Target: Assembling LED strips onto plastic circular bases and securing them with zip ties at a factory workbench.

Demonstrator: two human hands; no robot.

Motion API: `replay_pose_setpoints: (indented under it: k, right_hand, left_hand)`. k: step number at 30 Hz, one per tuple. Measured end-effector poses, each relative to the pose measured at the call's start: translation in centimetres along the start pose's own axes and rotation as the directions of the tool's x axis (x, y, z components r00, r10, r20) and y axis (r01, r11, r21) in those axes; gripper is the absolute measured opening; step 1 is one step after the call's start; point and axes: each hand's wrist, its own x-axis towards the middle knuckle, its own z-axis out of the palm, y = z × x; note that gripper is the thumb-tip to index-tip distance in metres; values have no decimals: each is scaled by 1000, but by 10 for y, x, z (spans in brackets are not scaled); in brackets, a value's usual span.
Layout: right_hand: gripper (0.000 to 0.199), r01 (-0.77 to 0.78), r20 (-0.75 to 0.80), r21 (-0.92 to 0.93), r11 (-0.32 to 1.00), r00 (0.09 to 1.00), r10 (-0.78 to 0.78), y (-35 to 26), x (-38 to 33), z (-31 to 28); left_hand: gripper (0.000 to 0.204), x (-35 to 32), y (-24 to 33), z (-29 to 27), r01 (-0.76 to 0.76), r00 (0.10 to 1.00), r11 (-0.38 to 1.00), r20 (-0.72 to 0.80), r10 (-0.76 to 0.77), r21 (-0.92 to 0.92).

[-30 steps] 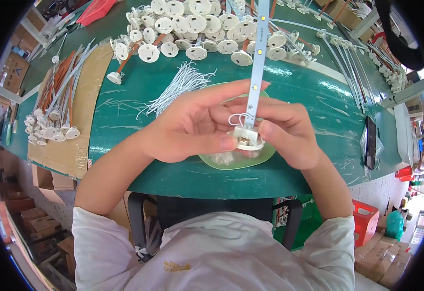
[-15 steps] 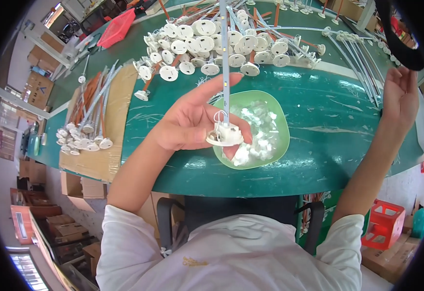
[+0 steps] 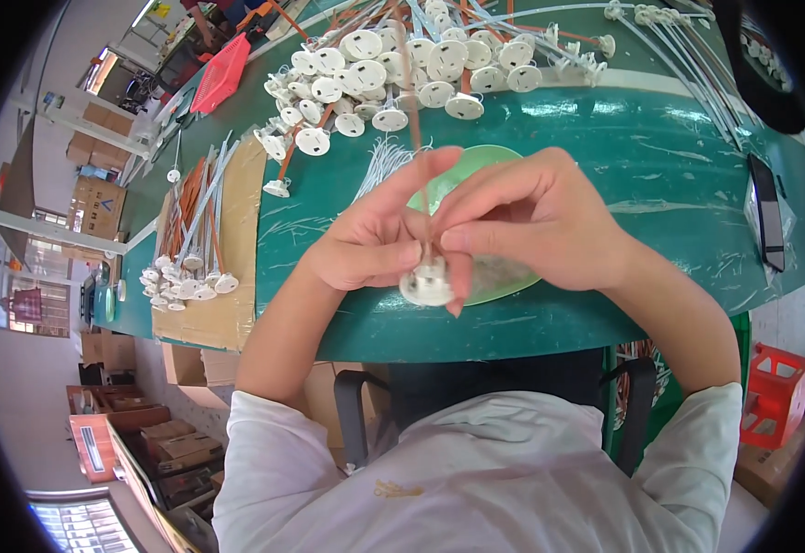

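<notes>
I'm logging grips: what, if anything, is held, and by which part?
A strip: the left hand holds its white base; the right hand is at the strip's lower end, grip blurred.

Above the fingers of our left hand (image 3: 365,241), we see the thin strip (image 3: 413,120) only as a blur; its white base (image 3: 427,288) smears beside them. Behind those of our right hand (image 3: 559,226), we lose much of the green bowl (image 3: 483,160), its contents (image 3: 502,275) too blurred to tell.
</notes>
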Motion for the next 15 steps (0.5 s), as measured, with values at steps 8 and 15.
replay_pose_setpoints:
  k: [8,15]
  right_hand:
    - [10,421,-463,176,890,833,-303,-5,0,-11]
    - [14,658,-850,-37,752,375,-370,-18,-31,-112]
  left_hand:
    - [67,5,-3,5,-59,996,996,-60,63,73]
    - [60,10,-4,5,-48,997,999,68,47,24]
